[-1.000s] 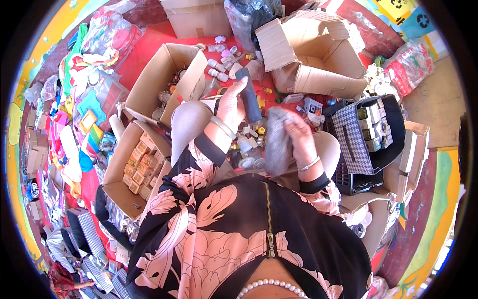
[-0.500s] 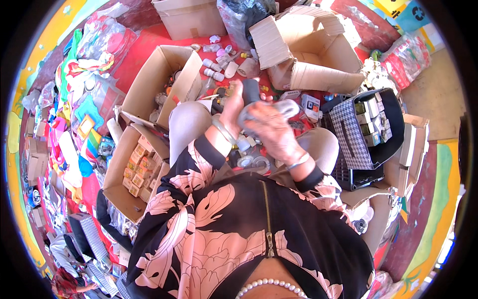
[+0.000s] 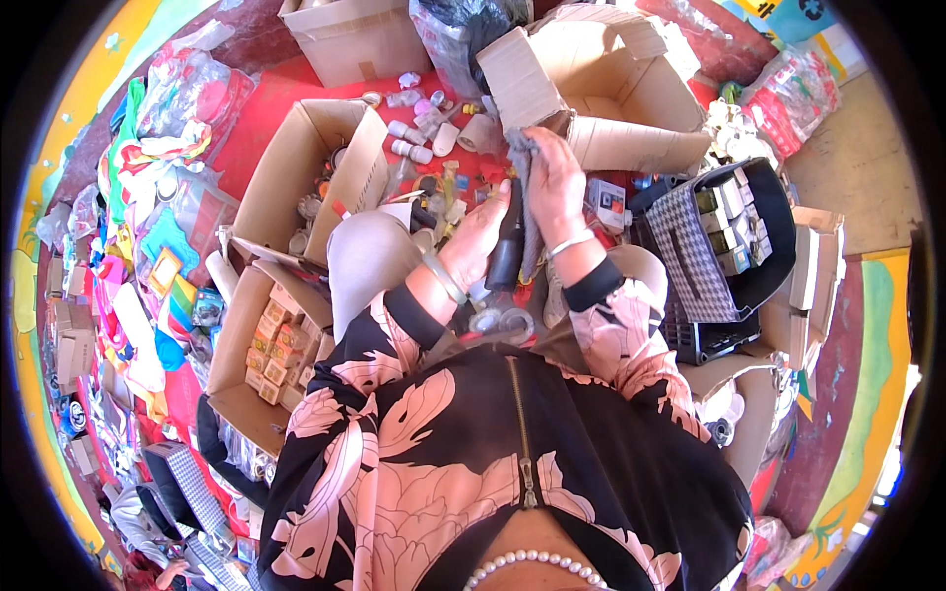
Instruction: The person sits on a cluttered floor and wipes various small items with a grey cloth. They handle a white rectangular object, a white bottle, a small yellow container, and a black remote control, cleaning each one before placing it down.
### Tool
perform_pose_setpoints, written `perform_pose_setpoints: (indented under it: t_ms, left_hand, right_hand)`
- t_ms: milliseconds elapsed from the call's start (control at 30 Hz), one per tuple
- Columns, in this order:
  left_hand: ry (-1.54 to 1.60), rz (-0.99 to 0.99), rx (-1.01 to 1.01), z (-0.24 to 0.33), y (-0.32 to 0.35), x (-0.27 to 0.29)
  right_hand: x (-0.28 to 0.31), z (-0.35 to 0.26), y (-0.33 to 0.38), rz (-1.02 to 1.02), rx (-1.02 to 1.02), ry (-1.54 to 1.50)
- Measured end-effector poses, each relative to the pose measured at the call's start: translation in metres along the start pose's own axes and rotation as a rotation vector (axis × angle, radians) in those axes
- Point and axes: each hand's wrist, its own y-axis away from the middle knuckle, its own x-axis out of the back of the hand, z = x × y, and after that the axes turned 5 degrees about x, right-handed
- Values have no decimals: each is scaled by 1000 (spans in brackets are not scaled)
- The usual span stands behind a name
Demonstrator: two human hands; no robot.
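Between my knees, my left hand (image 3: 481, 234) is wrapped round a long black cylinder (image 3: 506, 248), which stands nearly lengthwise to me. Its exact kind does not show, and my fingers hide part of it. My right hand (image 3: 556, 183) grips a grey cloth (image 3: 527, 202) that hangs along the cylinder's right side, close against it. Below the hands, clear round plastic pieces (image 3: 515, 323) lie among other small parts.
An open carton (image 3: 358, 202) stands at the left, above a carton of small boxes (image 3: 229, 389). A large open carton (image 3: 641, 146) is at the far right. A black bin with a checked side (image 3: 680, 258) holds small boxes. White bulb-like pieces (image 3: 412, 151) lie on the red floor covering.
My right hand has moved up and right, drawing the cloth out along the cylinder. The cylinder has shifted nearer to me, its lower end now showing below my left hand.
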Motion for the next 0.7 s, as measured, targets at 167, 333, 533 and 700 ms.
perform_pose_setpoints:
  t_ms: [167,333,533,700]
  left_hand:
    - [64,-158,-23,5,4,1]
    - [176,117,-48,-2,-25,21]
    - [373,75,-223,-3,-26,25]
    - [306,113,-265,16,-18,43]
  right_hand:
    - [22,68,-8,22,-945,-785]
    - [39,32,-16,-30,-828,-1214]
    - [-18,-30,37,-277,-22,-303]
    - [8,-50,64,-496,-69,-437]
